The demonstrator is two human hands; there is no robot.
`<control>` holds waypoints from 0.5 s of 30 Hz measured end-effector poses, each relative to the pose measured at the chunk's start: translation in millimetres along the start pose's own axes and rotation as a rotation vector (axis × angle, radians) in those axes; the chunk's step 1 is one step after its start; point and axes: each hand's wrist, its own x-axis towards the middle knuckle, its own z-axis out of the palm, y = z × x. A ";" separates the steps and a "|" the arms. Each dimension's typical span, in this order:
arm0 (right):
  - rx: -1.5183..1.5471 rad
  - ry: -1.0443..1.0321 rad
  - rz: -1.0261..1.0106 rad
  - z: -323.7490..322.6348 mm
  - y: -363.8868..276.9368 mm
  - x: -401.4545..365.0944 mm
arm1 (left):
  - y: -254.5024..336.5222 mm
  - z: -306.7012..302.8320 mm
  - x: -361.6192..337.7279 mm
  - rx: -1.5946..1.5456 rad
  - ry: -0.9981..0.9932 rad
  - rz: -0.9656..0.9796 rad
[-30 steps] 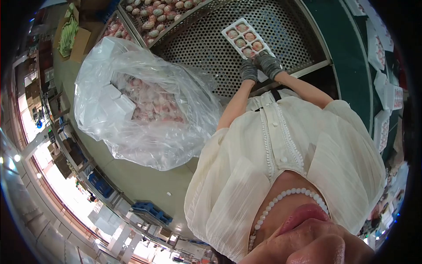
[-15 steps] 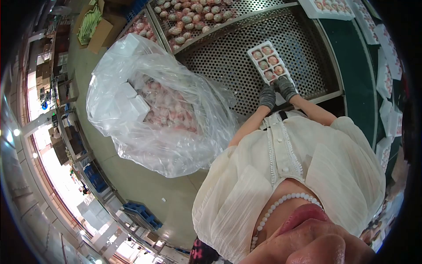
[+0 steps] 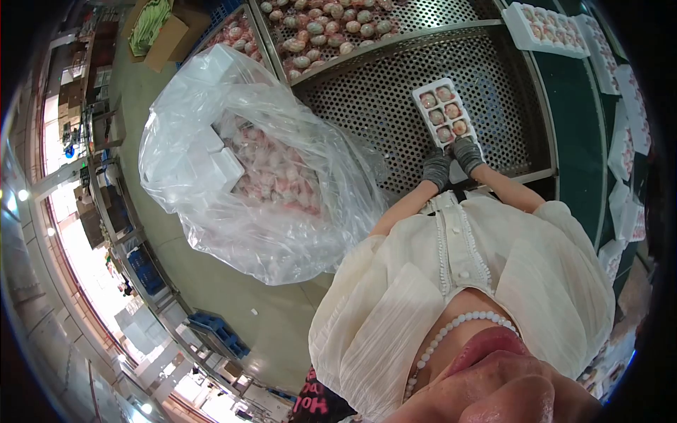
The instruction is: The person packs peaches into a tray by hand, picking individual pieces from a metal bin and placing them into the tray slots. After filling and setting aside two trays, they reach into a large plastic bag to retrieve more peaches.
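Note:
A white egg tray [image 3: 420, 113] lies on the perforated metal table [image 3: 367, 92]. Several eggs [image 3: 452, 111] in clear, red-marked wrap fill its far cells. My right hand [image 3: 466, 155], in a grey knit glove, is curled over the tray's near cells. Its fingertips, and anything in them, are hidden. Beside it, my left hand [image 3: 436, 168] in a matching glove has its fingers closed at the tray's near left edge. Part of the tray's near end shows between and below the hands.
Loose wrapped eggs [image 3: 331, 28] lie in a metal bin beyond a divider. To the left stands a large clear plastic bag [image 3: 275, 240] holding more eggs and white foam pieces. Filled white trays [image 3: 546, 32] line a green surface [image 3: 575, 106] on the right. A cardboard box [image 3: 173, 42] is far left.
The view has shifted, so the table, tray and hands sit slightly lower and farther right. Both hands stay at the tray's near end, and the visible eggs keep their cells.

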 end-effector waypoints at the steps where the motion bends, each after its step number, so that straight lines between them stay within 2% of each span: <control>1: 0.011 -0.090 -0.030 -3.4 3.2 3.5 | -2.0 -1.7 3.3 0.016 -0.125 0.001; 2: 0.022 -0.185 -0.063 -11.8 1.3 4.4 | 0.4 -16.6 7.1 0.014 -0.126 -0.005; 3: 0.041 -0.069 -0.025 -1.5 6.0 6.1 | 0.8 -30.3 11.8 -0.067 -0.181 -0.011; 4: 0.039 -0.068 -0.037 5.5 10.7 9.9 | -4.1 -38.8 19.3 -0.145 -0.229 -0.017; 5: 0.096 -0.157 -0.019 4.1 11.6 12.8 | -15.1 -39.5 32.0 -0.280 -0.296 0.034; 6: 0.153 -0.252 -0.001 3.6 11.7 13.0 | -23.7 -38.7 38.2 -0.283 -0.285 0.022; 8: 0.177 -0.204 -0.003 3.4 13.6 13.1 | -39.5 -38.9 49.9 -0.308 -0.162 0.111; 9: 0.184 -0.163 -0.036 5.1 16.3 14.3 | -41.3 -71.0 62.8 -0.421 -0.159 0.009; 10: 0.195 -0.126 -0.067 8.8 19.2 12.7 | -53.6 -92.7 75.7 -0.389 -0.054 -0.027; 11: 0.250 0.007 -0.104 14.3 22.6 9.7 | -69.4 -112.5 88.1 -0.355 0.049 -0.065; 12: 0.254 -0.001 -0.113 11.0 21.1 9.8 | -85.6 -134.9 95.4 -0.344 0.301 -0.160; 13: 0.314 0.010 -0.101 5.9 20.5 10.6 | -113.0 -141.2 111.3 -0.452 0.436 -0.319; 14: 0.374 0.023 -0.087 3.3 19.0 14.0 | -107.2 -208.3 116.0 -0.576 0.258 -0.532; 15: 0.531 -0.008 -0.102 29.4 31.8 21.4 | -153.8 -186.7 132.4 -0.353 0.556 -0.366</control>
